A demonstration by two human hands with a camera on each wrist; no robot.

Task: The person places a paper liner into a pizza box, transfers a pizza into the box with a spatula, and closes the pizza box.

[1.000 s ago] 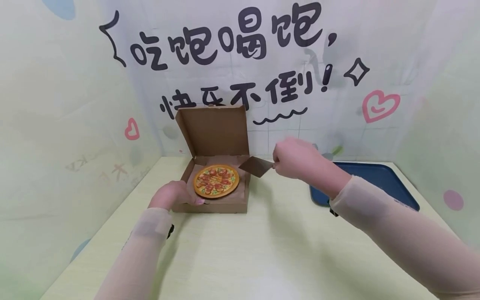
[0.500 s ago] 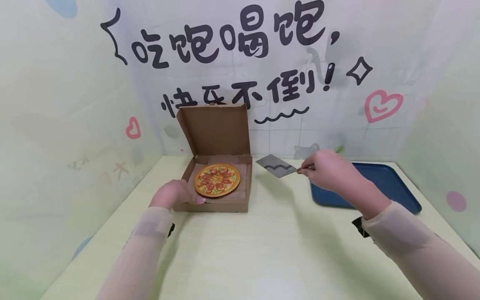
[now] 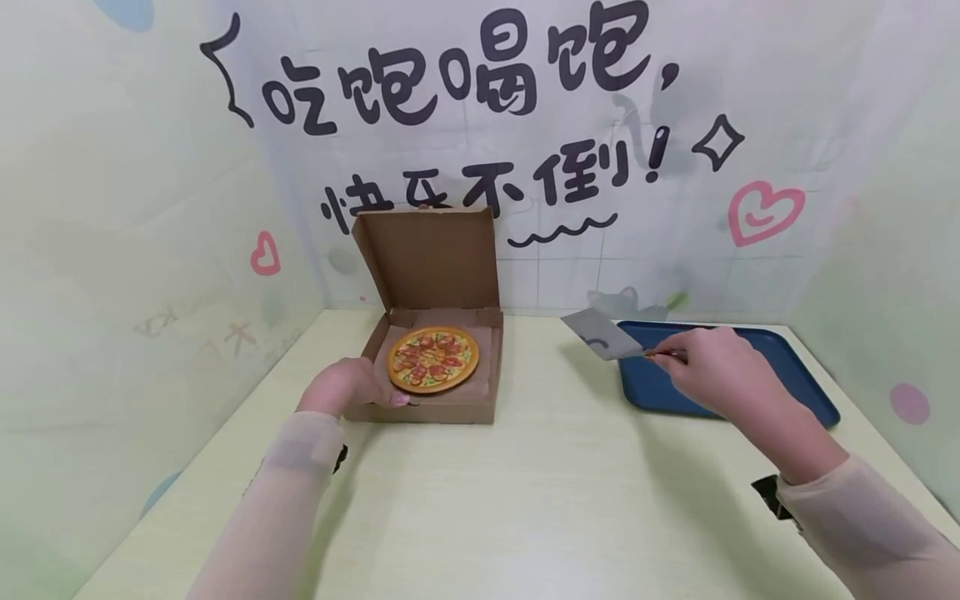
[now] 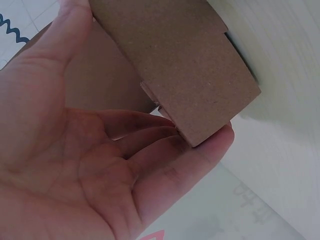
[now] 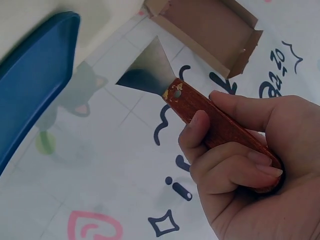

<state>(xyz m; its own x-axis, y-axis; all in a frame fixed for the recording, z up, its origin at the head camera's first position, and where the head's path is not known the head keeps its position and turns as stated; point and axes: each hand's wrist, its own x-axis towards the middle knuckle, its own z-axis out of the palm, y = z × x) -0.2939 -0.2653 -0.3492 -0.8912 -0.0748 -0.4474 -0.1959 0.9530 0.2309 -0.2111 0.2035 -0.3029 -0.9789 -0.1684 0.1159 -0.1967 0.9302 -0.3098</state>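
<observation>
A round pizza [image 3: 432, 359] lies in the cardboard pizza box [image 3: 442, 413], whose lid stands raised at the back. My left hand [image 3: 347, 388] holds the box by its front left corner; the thumb reaches over the front wall, and in the left wrist view the fingers [image 4: 182, 185] lie along the side. With my right hand [image 3: 712, 367] I grip a scraper [image 3: 603, 335] by its brown wooden handle [image 5: 220, 125]. Its flat metal blade [image 5: 150, 67] points left, in the air near the tray's left end. Nothing lies on the blade.
A blue tray [image 3: 780, 367] sits at the right rear of the pale table [image 3: 517, 500], partly behind the right hand. Printed sheets [image 3: 570, 275] wall in the table at the back and on both sides.
My right hand has carried the scraper rightward, away from beside the pizza box to the tray's left end. The left hand, the box and the pizza have stayed in place.
</observation>
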